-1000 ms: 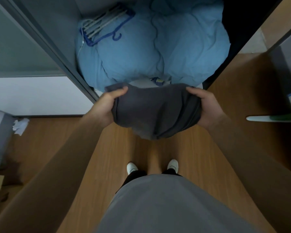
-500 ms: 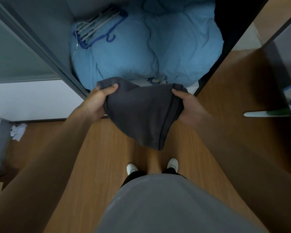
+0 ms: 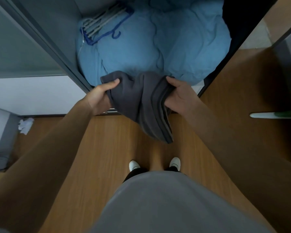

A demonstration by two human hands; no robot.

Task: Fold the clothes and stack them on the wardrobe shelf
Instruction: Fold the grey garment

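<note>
A dark grey garment [image 3: 141,101] hangs bunched between my two hands in front of the open wardrobe. My left hand [image 3: 100,96] grips its left edge with the thumb on top. My right hand [image 3: 178,96] grips the right edge, where several folded layers show. The lower part of the garment droops toward the floor. Behind it, a big light blue duvet [image 3: 149,47] fills the wardrobe's lower compartment.
Blue and white hangers [image 3: 104,26] lie on the duvet at the back left. A grey sliding door frame [image 3: 45,44] stands at the left, a dark wardrobe side [image 3: 238,39] at the right. Crumpled white paper [image 3: 25,125] lies on the wooden floor. A white handle [image 3: 272,115] juts in from the right.
My hands have drawn closer together, so the garment is narrower and more bunched, and its lower end hangs further to the right.
</note>
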